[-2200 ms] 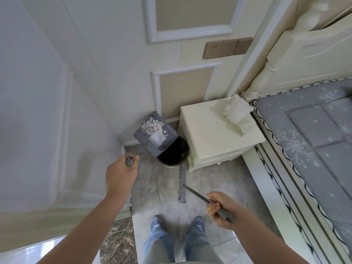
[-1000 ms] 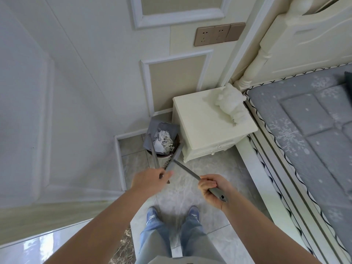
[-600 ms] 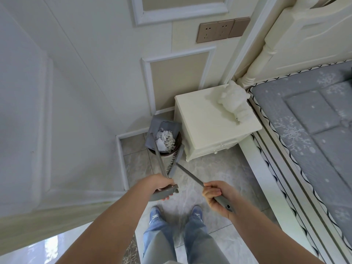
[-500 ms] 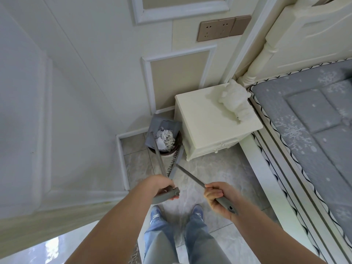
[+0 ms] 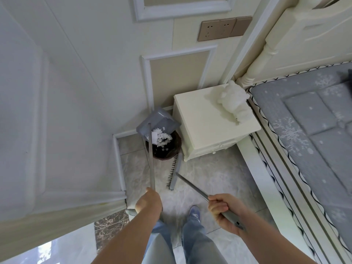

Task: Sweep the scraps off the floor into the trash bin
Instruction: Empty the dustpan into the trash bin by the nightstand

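A grey long-handled dustpan (image 5: pixel 159 121) is tipped over a dark round trash bin (image 5: pixel 176 147) in the corner. White paper scraps (image 5: pixel 162 139) slide from the pan's mouth into the bin. My left hand (image 5: pixel 149 201) grips the dustpan's handle at its near end. My right hand (image 5: pixel 223 211) is closed around the grey broom handle (image 5: pixel 192 185). The broom head (image 5: pixel 173 173) stands on the tiled floor just in front of the bin, bristles facing left.
A cream nightstand (image 5: pixel 211 124) with a white plush toy (image 5: pixel 235 101) stands right of the bin. A bed with a grey quilted cover (image 5: pixel 314 121) fills the right side. A white door (image 5: pixel 57 111) and wall close off the left. My feet (image 5: pixel 194 215) stand on the grey tiles.
The dustpan went from held level beside the bin to tipped over it, and the scraps slid toward the bin. My left hand slid back along the handle. The broom barely moved.
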Demonstrator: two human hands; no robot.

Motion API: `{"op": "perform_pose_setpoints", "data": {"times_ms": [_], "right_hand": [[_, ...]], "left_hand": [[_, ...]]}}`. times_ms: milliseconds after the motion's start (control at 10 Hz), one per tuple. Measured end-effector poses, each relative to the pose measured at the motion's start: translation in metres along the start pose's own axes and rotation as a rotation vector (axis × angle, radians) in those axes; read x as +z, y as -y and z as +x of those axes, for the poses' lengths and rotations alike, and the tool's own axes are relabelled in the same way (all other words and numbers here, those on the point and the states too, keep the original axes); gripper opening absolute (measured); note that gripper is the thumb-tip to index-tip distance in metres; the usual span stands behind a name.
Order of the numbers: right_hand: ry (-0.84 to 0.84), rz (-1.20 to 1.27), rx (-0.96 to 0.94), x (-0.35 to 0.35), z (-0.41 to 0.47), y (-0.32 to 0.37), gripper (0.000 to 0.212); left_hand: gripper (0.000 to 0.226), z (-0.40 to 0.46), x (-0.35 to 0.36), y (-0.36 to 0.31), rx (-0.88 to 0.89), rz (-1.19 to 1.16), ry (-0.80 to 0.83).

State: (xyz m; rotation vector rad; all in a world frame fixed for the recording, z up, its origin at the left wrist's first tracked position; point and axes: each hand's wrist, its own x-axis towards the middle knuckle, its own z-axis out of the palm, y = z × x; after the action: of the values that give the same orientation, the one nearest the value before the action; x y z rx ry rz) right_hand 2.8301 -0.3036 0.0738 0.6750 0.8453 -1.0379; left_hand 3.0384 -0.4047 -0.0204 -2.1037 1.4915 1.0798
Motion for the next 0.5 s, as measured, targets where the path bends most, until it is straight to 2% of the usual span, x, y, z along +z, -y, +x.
{"op": "perform_pose_setpoints", "data": {"times_ms": [100, 200, 300, 400, 500], "right_hand": [[0.004, 0.002, 0.012, -0.004, -0.001, 0.0, 0.07], [-0.016, -0.018, 0.03, -0.006, -0.001, 0.0, 0.06], [-0.065, -0.053, 0.021, -0.004, 0.0, -0.002, 0.036], [-0.026, -0.028, 0.031, -0.001, -0.002, -0.003, 0.045], [-0.082, -0.068, 0.016, 0.001, -0.005, -0.007, 0.032]], "left_hand": [[0.052, -0.003, 0.008, 0.006, 0.025, 0.116, -0.022], [0.052, 0.008, 0.008, 0.01, -0.022, 0.17, 0.01], [0.044, 0.023, 0.015, 0.029, -0.083, 0.058, -0.007], [0.042, 0.019, 0.016, 0.05, -0.055, 0.088, -0.022], [0.04, -0.009, 0.008, 0.051, -0.037, 0.084, -0.015]]}}
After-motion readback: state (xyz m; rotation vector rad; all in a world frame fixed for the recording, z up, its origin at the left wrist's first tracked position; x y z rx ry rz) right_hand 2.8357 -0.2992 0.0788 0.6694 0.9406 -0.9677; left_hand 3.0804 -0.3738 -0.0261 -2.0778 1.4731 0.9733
